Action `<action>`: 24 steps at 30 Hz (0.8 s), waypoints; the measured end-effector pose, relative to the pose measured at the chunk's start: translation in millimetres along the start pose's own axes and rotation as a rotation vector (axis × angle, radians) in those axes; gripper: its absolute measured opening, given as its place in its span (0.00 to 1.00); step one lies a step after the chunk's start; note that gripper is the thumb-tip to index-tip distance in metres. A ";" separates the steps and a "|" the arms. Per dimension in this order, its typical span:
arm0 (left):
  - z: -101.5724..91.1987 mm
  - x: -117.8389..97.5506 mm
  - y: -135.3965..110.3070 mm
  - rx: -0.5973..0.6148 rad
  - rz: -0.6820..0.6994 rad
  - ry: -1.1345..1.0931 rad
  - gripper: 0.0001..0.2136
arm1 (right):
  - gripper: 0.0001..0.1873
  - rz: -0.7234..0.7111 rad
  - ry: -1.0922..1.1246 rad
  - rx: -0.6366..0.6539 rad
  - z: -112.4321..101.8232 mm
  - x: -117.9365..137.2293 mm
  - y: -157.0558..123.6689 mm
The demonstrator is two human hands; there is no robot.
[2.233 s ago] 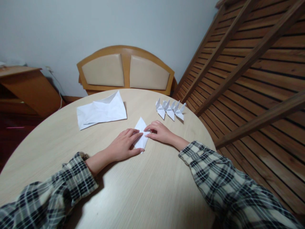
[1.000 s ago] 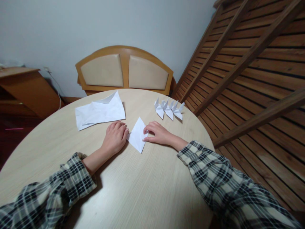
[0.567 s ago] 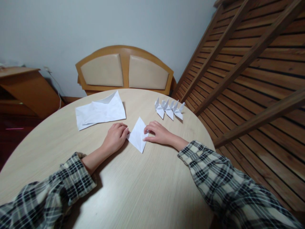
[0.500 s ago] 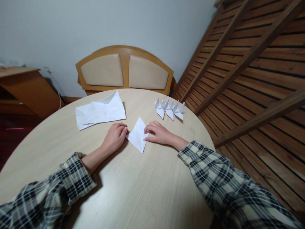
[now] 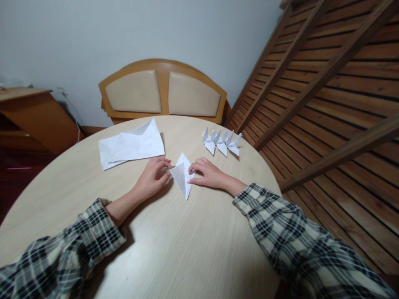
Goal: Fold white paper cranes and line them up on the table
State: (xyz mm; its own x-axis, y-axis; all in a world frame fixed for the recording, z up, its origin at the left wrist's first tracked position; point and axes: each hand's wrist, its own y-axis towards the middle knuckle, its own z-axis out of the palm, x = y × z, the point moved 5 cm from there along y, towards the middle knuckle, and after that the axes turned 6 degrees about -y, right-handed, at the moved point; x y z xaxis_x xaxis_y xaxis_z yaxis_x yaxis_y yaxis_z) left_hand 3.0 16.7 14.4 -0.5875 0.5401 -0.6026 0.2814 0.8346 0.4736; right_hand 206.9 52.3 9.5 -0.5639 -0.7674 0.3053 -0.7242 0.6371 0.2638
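Note:
A white sheet of origami paper (image 5: 184,176), folded into a diamond, lies on the table between my hands. Its left flap is raised off the layer below and leans inward. My left hand (image 5: 153,174) is at the left corner, thumb and fingers apart, the fingertips close around the flap's edge; whether they touch it I cannot tell. With curled fingers and thumb, my right hand (image 5: 207,173) holds the diamond's right side down. Behind the right hand several folded white paper cranes (image 5: 221,145) stand in a close row.
A larger creased white paper (image 5: 134,145) lies at the back left of the round wooden table (image 5: 174,257). Beyond the table is a padded wooden headboard (image 5: 163,89). A slatted wooden panel (image 5: 336,95) rises along the right, and a wooden desk (image 5: 37,120) stands at the far left.
The left flap of the folded paper has come up and inward. My left hand's fingers have spread from a closed pinch. The right hand stays in place.

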 end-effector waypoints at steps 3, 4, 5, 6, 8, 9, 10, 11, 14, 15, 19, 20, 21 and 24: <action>2.4 -3.5 -1.1 0.036 0.054 0.034 0.06 | 0.15 -0.002 0.001 0.001 0.1 -0.6 -0.3; 2.7 -3.3 -1.3 0.035 0.051 0.036 0.06 | 0.15 -0.001 0.000 0.001 0.2 -0.8 -0.4; 2.6 -2.6 -1.5 0.028 0.038 0.033 0.07 | 0.15 0.000 0.001 0.001 0.2 -1.0 -0.6; 2.1 -1.8 -1.7 0.016 0.022 0.028 0.09 | 0.15 0.001 0.002 0.002 0.3 -1.1 -0.8; 1.1 -1.7 -2.2 -0.003 0.012 0.025 0.13 | 0.16 0.002 0.003 0.003 0.6 -1.2 -1.1; 1.1 -2.7 -2.4 0.001 0.026 0.030 0.14 | 0.16 0.000 0.003 0.002 0.6 -1.1 -1.2; 1.4 -4.3 -2.6 0.014 0.048 0.039 0.15 | 0.16 -0.003 0.001 0.001 0.7 -1.0 -1.1; 2.1 -6.1 -2.8 0.037 0.074 0.050 0.15 | 0.16 -0.005 -0.001 0.000 0.8 -0.9 -1.0; 4.8 -9.4 -3.2 0.115 0.119 0.090 0.13 | 0.16 -0.007 -0.006 0.002 1.2 -1.1 -0.5; 5.5 -9.5 -3.2 0.131 0.121 0.104 0.13 | 0.16 -0.009 -0.006 0.004 1.4 -1.1 -0.4; 6.8 -9.3 -3.2 0.147 0.129 0.122 0.14 | 0.16 -0.020 -0.002 0.009 1.3 -1.0 -0.2; 7.0 -9.2 -3.3 0.145 0.130 0.121 0.14 | 0.16 -0.017 -0.002 0.010 1.2 -1.1 -0.2; 7.3 -9.1 -3.4 0.145 0.130 0.122 0.14 | 0.16 -0.014 -0.002 0.010 1.1 -1.2 -0.3; 8.2 -8.9 -3.5 0.147 0.119 0.123 0.14 | 0.17 -0.009 0.000 0.011 0.9 -1.0 -0.2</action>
State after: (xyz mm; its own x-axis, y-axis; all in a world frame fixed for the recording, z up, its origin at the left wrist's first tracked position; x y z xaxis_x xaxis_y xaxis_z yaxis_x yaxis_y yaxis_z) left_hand 13.5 9.9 12.8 -0.6294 0.6257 -0.4608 0.4567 0.7777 0.4320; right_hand 207.3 52.9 8.3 -0.5571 -0.7732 0.3032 -0.7336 0.6292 0.2568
